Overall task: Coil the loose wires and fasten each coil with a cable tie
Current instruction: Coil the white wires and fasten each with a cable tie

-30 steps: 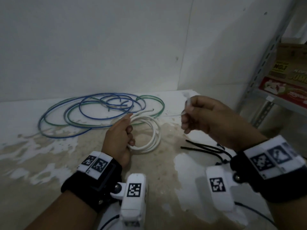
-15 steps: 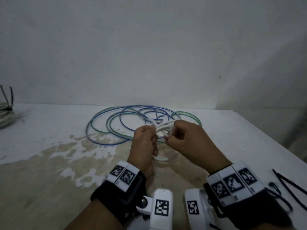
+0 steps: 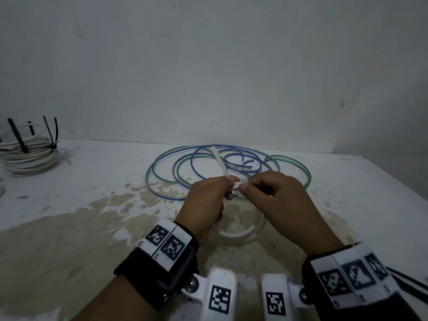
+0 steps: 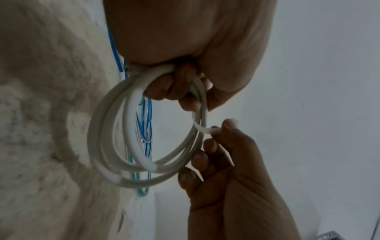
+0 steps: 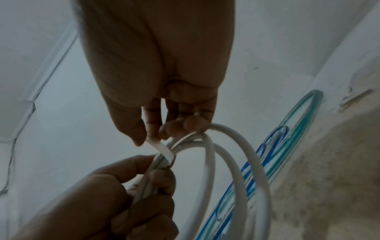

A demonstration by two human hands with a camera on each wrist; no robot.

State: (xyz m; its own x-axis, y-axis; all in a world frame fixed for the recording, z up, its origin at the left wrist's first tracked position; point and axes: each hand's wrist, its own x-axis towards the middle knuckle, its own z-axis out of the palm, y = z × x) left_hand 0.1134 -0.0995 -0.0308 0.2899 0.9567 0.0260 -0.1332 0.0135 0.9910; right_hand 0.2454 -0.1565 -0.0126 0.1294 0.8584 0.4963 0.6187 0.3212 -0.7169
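My left hand [image 3: 222,189] grips a coil of white wire [image 3: 240,232] by its top, and the coil hangs down between my wrists. In the left wrist view the fingers curl round the white coil [image 4: 115,129]. My right hand [image 3: 249,188] pinches a white cable tie [image 3: 220,162] right beside the left fingers. The tie's tail sticks up and away to the left. In the right wrist view thumb and forefinger hold the cable tie [image 5: 162,148], which bends round the bundled strands of the coil [image 5: 226,154]. Whether the tie is locked is hidden.
Loose blue and green wires [image 3: 201,158] lie in wide loops on the table behind my hands. A stack of white coils with black ties [image 3: 27,156] stands at the far left. Black cable ties [image 3: 405,281] lie near my right wrist. The tabletop [image 3: 69,239] is stained.
My right hand brought the white tie from the right over to the coil. My left hand lifted the coil off the table. The tie's tail now stands up past my left fingers.
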